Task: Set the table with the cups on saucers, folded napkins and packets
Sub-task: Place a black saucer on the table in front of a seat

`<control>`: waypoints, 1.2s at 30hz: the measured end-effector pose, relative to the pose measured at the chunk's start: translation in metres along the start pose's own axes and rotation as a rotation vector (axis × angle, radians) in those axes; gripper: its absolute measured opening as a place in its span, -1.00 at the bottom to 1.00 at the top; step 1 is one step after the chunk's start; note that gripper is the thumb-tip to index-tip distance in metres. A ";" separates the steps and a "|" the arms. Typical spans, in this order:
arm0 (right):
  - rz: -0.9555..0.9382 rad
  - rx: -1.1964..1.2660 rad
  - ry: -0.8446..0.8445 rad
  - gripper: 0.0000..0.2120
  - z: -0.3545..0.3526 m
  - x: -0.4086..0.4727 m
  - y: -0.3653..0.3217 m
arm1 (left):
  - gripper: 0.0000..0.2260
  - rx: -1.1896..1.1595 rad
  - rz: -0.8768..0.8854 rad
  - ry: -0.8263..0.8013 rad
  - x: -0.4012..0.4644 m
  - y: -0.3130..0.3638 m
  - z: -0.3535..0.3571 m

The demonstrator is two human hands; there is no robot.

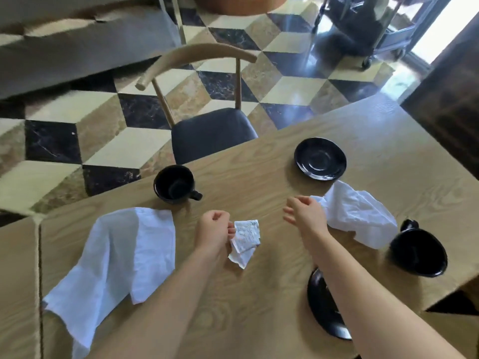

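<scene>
On the wooden table [259,156] my left hand [213,230] is closed over the edge of the white packets [245,240] lying at the centre. My right hand [304,211] hovers with curled fingers beside a crumpled white napkin [359,216], touching its near corner; whether it grips the cloth I cannot tell. A second white napkin [116,257] lies loosely spread at the left. One black cup [175,184] stands at the far left, another black cup [417,251] at the right. An empty black saucer [320,158] sits far right; a second saucer [322,307] is partly hidden under my right forearm.
A wooden chair with a dark seat [210,133] stands at the table's far edge. Beyond it is a chequered tile floor [85,110] and a wheeled trolley [368,29] at the back right. The table's right corner drops off near the right cup.
</scene>
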State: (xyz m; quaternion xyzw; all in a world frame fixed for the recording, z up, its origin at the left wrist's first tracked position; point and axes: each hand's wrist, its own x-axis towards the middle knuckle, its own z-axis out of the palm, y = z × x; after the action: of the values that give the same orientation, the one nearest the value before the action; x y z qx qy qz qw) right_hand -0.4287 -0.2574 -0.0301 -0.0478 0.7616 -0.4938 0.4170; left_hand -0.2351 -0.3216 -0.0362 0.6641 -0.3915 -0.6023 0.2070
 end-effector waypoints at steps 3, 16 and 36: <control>-0.095 -0.169 0.147 -0.74 0.005 0.048 -0.034 | -0.89 0.019 0.009 -0.065 0.033 0.027 0.025; -0.102 -0.716 0.375 -0.65 -0.083 0.214 -0.081 | -0.83 0.113 0.043 -0.189 0.107 0.076 0.176; -0.364 -0.568 0.009 -0.83 0.022 0.200 -0.078 | -0.74 -0.017 0.058 0.198 0.135 0.082 0.107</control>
State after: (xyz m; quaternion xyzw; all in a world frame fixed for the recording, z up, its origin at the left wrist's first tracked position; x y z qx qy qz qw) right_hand -0.5698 -0.4090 -0.0896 -0.2949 0.8496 -0.3286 0.2885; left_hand -0.3645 -0.4543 -0.0818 0.7069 -0.3832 -0.5308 0.2676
